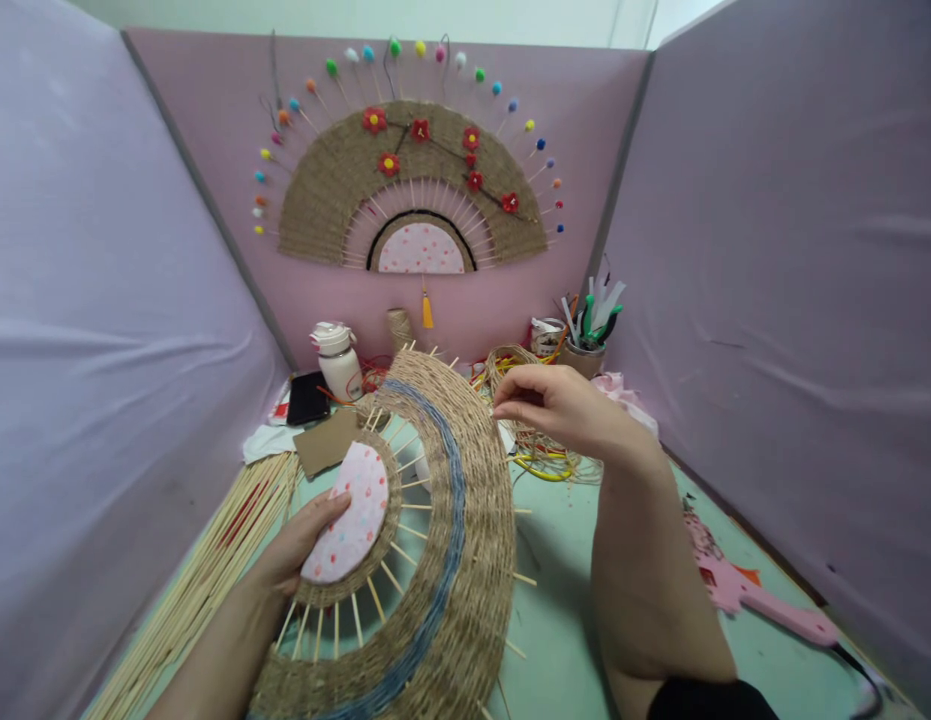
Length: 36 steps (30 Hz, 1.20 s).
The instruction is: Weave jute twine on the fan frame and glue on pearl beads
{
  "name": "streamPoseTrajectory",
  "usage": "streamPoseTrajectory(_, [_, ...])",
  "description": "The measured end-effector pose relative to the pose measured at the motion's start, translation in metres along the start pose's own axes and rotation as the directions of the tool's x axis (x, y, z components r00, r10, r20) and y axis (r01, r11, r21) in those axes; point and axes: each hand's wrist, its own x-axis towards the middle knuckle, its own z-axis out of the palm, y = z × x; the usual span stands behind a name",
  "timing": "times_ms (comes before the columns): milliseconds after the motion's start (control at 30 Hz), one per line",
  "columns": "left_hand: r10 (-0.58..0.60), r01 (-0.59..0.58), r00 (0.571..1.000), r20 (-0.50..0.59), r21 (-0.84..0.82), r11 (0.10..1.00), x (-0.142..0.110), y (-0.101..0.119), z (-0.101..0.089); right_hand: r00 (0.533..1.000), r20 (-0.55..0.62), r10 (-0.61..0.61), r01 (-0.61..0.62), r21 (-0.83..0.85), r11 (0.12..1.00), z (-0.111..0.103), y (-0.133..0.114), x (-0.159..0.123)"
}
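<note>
My left hand (304, 545) holds a woven twine fan (484, 510), its thumb on the white half-disc (356, 510) with pink dots and its fingers hidden behind. Thin wooden sticks (391, 574) radiate from that half-disc through the woven band, and their ends poke out past the outer rim. A blue stripe (457, 490) curves along the weave. The fan is tilted, with its lower end cut off by the frame. At its upper right rim, my right hand (562, 405) is closed in a pinch. Whatever lies between those fingertips is too small to make out.
A finished fan (322, 190) with red flowers and pompoms hangs on the back wall. Behind my hands are a white bottle (336, 360), twine spool (399, 328), loose cords (544, 470) and a tool can (583, 355). Long sticks (202, 570) lie left; a pink glue gun (780, 605) lies right.
</note>
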Motion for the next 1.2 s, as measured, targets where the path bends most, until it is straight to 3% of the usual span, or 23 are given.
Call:
streamPoseTrajectory(200, [0.019,-0.019,1.0,0.019,0.018,1.0,0.0,-0.002,-0.002,0.999,-0.035,0.029,-0.028,0.033,0.999,-0.002,0.004,0.002])
streamPoseTrajectory(400, [0.022,-0.023,1.0,0.016,0.036,0.999,-0.001,-0.001,0.0,0.999,0.009,0.047,-0.048,0.111,0.993,0.0,0.014,0.006])
streamPoseTrajectory(933, [0.058,-0.058,0.998,-0.003,0.002,0.998,0.0,-0.004,-0.005,0.956,0.285,-0.065,-0.082,0.474,0.877,0.013,0.048,0.018])
streamPoseTrajectory(1067, [0.046,-0.046,0.999,0.025,-0.004,0.999,0.0,-0.006,-0.004,0.961,0.27,-0.061,-0.078,0.475,0.876,0.014,0.051,0.018])
streamPoseTrajectory(1200, [0.038,-0.038,0.997,0.066,0.009,0.999,0.001,-0.01,-0.004,0.991,0.135,-0.005,-0.052,0.416,0.908,0.017,0.049,0.021])
